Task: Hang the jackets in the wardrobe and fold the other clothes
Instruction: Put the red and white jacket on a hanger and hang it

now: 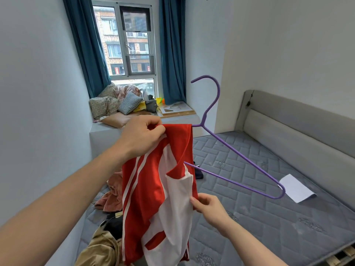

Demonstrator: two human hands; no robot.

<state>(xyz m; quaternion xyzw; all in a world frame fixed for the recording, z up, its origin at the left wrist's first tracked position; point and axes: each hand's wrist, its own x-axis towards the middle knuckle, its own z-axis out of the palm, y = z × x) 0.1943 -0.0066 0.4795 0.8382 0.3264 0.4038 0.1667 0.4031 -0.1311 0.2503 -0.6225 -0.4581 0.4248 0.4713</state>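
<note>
A red and white jacket (153, 189) hangs in front of me over the bed. A purple hanger (230, 150) has its left end inside the jacket; its hook points up and its right end sticks out bare. My left hand (142, 135) grips the jacket's top edge at the hanger's left shoulder. My right hand (207, 206) pinches the jacket's lower front edge. Below lie other clothes on the mattress: a pink garment (111, 194), a tan one (99, 248), a black one (115, 223) and a dark piece (198, 173).
A grey quilted mattress (249, 208) with a padded headboard (299, 123) fills the right. A white paper (295, 188) lies on it. A window ledge (107, 129) ahead carries pillows and clutter between blue curtains (172, 54). A white wall runs along the left.
</note>
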